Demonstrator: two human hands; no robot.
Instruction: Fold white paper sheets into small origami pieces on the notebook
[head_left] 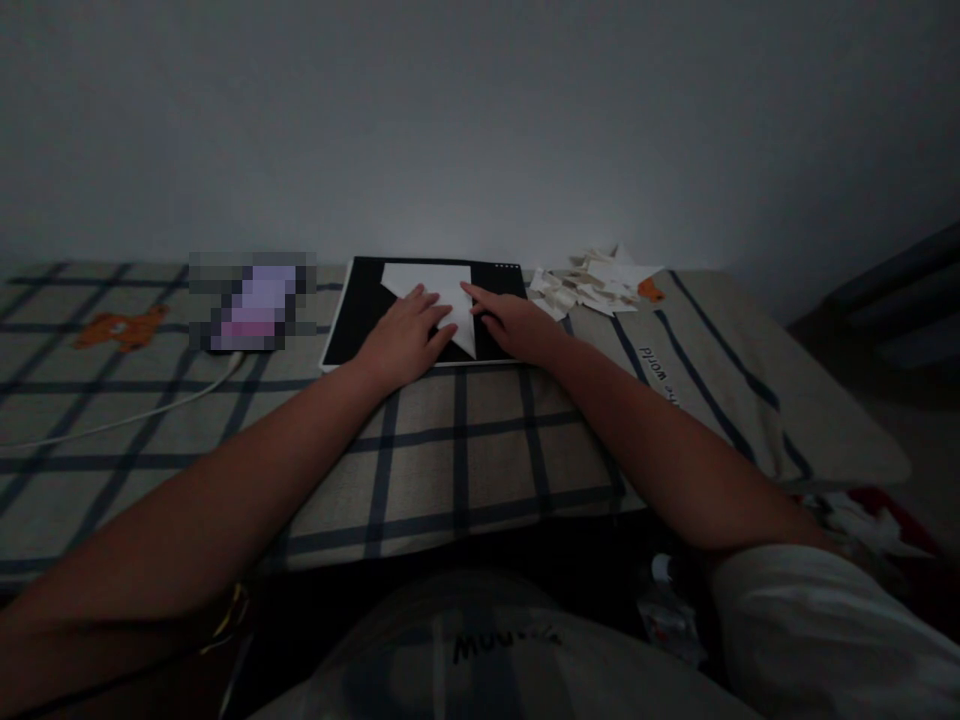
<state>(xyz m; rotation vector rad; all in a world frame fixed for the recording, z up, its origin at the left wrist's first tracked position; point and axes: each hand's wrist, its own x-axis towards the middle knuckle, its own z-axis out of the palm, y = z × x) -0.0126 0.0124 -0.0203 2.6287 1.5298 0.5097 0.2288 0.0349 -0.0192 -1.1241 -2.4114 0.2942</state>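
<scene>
A sheet of white paper [429, 276], folded to a slanted shape with a point toward me, lies on a black flat board with a light edge [352, 318]. My left hand [405, 335] rests flat over the paper's left and lower part, fingers spread. At the paper's right edge, my right hand [517, 322] touches it with the outstretched index finger. Its thumb is apart below and the other fingers are partly curled and hidden.
A checked cloth [450, 450] covers the table. To the left lie a phone [255, 305] with a white cable [172, 402] and an orange cut-out [120, 328]. Right of the board is a heap of folded paper pieces [592, 282]. Below stands a plastic bottle [667, 610].
</scene>
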